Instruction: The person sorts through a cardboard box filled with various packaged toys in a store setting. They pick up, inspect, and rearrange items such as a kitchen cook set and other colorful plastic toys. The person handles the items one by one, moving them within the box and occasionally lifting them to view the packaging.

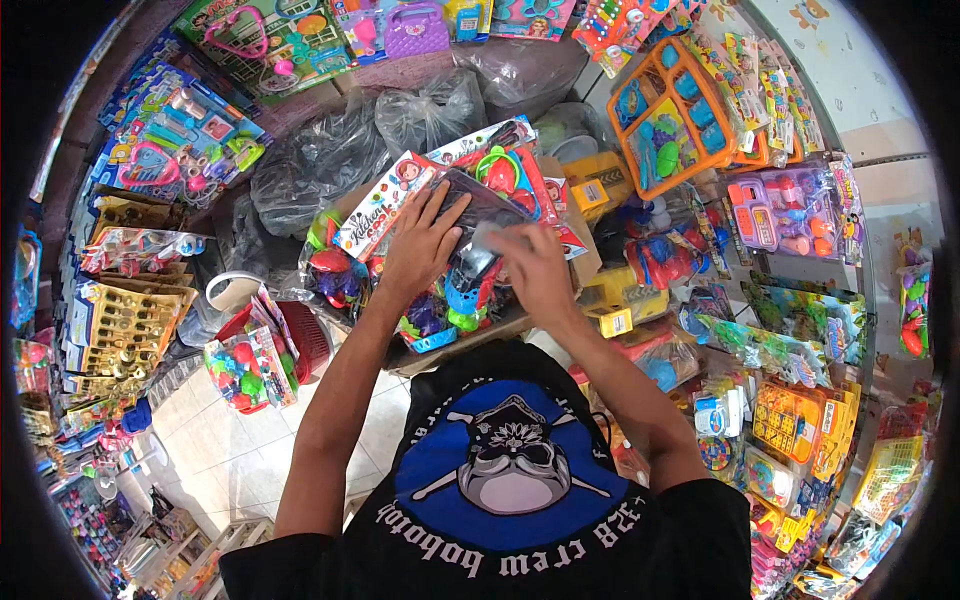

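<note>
My left hand (pixel 417 251) lies flat with fingers apart on a carded toy kitchen set (pixel 384 210). The card is white and red and bears writing. Dark plastic (pixel 491 201) shows beside its fingertips. My right hand (pixel 536 266) is blurred over the same pack, fingers bent. A pale, blurred patch (pixel 484 241) is at its fingertips; I cannot tell whether it is held cloth or shiny wrapping. Beneath and around are more bagged toys with red, green and blue plastic pieces (pixel 457 300), above an open cardboard box (pixel 442 352).
Grey plastic bags (pixel 319 169) lie beyond the box. At left stands a red basket (pixel 304 341) with toy packs. Yellow boxed toys (pixel 622 296) and an orange tray set (pixel 671 120) are at right. Carded toys (pixel 187 142) hang all around. Pale floor tiles (pixel 225 450) show at lower left.
</note>
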Demonstrator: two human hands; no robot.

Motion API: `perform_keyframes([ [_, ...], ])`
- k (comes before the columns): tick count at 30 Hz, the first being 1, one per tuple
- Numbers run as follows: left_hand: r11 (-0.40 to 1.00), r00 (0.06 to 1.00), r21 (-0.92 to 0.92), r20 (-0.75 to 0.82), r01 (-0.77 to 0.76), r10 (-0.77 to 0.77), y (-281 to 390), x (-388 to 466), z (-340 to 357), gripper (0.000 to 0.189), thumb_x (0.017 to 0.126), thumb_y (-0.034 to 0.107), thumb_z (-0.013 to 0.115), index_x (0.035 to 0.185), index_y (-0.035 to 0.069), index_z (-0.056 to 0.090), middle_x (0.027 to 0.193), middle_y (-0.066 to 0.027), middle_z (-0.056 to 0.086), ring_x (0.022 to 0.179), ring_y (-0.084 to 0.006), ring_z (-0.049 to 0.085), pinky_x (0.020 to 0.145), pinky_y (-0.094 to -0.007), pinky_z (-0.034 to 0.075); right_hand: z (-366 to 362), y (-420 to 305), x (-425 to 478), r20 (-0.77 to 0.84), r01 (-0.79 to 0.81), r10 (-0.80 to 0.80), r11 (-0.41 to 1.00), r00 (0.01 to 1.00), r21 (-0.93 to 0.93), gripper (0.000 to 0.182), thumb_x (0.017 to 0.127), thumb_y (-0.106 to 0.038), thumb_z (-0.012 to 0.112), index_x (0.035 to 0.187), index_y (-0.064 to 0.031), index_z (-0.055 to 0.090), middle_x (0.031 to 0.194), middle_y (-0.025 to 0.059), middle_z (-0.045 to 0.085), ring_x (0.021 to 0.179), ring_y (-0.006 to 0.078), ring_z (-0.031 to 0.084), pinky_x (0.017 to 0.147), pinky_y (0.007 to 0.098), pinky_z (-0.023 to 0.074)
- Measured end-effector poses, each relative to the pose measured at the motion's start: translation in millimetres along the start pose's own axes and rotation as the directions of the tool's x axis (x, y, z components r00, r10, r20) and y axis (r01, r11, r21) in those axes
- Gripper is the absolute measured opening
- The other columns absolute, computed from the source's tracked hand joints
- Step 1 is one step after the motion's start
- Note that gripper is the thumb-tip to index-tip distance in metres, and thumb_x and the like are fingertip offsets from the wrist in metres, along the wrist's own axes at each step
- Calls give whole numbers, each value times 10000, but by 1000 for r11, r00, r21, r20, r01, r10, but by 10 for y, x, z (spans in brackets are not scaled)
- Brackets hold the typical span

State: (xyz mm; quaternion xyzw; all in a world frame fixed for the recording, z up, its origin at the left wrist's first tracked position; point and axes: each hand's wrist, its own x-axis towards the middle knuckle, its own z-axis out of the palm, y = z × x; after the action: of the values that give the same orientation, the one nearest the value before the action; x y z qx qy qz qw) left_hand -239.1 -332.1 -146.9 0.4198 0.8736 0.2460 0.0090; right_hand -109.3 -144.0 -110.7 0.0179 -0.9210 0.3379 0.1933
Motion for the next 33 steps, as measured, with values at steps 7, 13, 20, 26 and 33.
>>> perform_keyframes([
  [7,1000,1000,-17,6,-9,9,-20,-14,-9,470,1045,248,465,1510,189,489,1603,-171,360,1475,-398,308,1220,-512,237,65,-45,-89,-63,-98,101,994,993,46,405,806,-7,660,1179,-146,736,1100,94,620,1018,306,572,904,418,473],
  [13,999,1000,-37,-16,-6,6,-39,7,25,476,1041,289,470,1514,241,478,1598,-161,371,1463,-400,328,1221,-532,226,164,-219,-453,264,270,-230,954,937,-127,401,825,-129,639,1217,-177,713,1156,37,622,1044,269,566,926,389,468],
  [20,999,1000,-33,-20,-5,4,-46,-11,33,479,1046,299,466,1522,247,468,1597,-157,372,1461,-395,329,1225,-529,224,70,-3,-138,-16,-68,67,998,998,-10,388,822,-43,660,1192,-139,729,1109,94,621,1029,306,572,911,412,470],
  [26,1000,1000,-28,-18,-2,1,-30,1,19,477,1050,300,460,1524,248,466,1597,-155,375,1458,-395,332,1225,-526,226,124,-54,-97,-113,-151,164,982,980,112,378,828,-29,653,1189,-119,720,1100,106,620,1029,311,568,902,423,459],
  [33,999,999,-31,-31,-8,7,-33,0,37,472,1045,296,469,1512,231,484,1583,-166,393,1450,-398,346,1219,-520,236,210,-182,-379,279,263,-231,961,932,-83,357,834,-143,627,1168,-220,728,1114,6,627,1046,236,560,886,391,435],
])
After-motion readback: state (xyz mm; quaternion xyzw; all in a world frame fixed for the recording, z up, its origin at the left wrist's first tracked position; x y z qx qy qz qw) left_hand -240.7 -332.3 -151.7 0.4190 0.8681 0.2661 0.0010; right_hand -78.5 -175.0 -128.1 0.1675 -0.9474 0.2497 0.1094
